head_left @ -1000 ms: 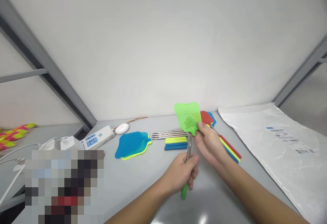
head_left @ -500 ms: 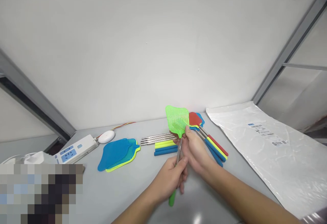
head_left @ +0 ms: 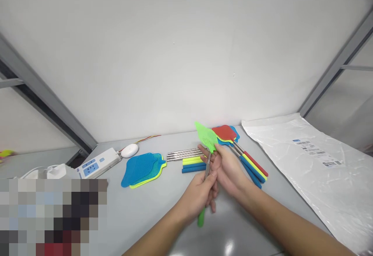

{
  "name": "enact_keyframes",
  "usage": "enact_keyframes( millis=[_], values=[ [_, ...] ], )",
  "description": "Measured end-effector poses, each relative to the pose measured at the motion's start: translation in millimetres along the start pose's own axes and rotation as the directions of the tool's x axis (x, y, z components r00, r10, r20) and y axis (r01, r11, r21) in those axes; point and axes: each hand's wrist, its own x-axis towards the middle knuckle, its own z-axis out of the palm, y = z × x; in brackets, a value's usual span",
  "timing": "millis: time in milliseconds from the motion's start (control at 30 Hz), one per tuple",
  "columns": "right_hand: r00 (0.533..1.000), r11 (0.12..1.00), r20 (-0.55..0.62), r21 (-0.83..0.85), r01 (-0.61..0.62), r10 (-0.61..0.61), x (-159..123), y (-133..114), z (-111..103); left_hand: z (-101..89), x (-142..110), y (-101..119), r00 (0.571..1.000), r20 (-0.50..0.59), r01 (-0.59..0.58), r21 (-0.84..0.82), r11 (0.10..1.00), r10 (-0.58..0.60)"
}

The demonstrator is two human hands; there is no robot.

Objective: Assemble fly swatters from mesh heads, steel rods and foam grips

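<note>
Above the grey table (head_left: 151,217) I hold a green fly swatter (head_left: 207,138) with a metal rod and a green grip. My left hand (head_left: 199,195) is wrapped round the rod just above the grip. My right hand (head_left: 225,168) pinches the base of the green mesh head, which is turned almost edge-on. Behind my right hand lies a heap of finished swatters (head_left: 233,141) with red, yellow and blue heads and grips.
Loose blue and yellow mesh heads (head_left: 142,165) lie at centre left. Metal rods (head_left: 182,154) and loose foam grips (head_left: 194,164) lie beside them. A white power strip (head_left: 97,161) and a white puck (head_left: 129,150) sit at the left. A clear plastic bag (head_left: 314,162) covers the right.
The green head has turned from facing me to nearly edge-on between my hands. Both hands keep their grip on it. The view has shifted slightly.
</note>
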Motion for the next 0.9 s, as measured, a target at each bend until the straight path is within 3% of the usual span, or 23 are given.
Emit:
enact_keyframes(
  millis=[200, 500, 900],
  values=[
    [0.991, 0.993, -0.066, -0.019, 0.113, -0.113, 8, -2, -7, -0.2, -1, 2, 1.000, 0.003, 0.023, 0.033, 0.999, -0.023],
    [0.956, 0.941, 0.011, -0.168, 0.292, -0.295, 1, 4, -3, -0.5, -1, 1, 0.999, 0.024, 0.047, 0.026, 0.999, -0.047],
    [0.928, 0.893, 0.019, -0.265, 0.363, -0.371, 3, 12, -7, -1.6, -3, 2, 0.997, 0.028, 0.069, 0.075, 0.995, -0.071]
  ],
)
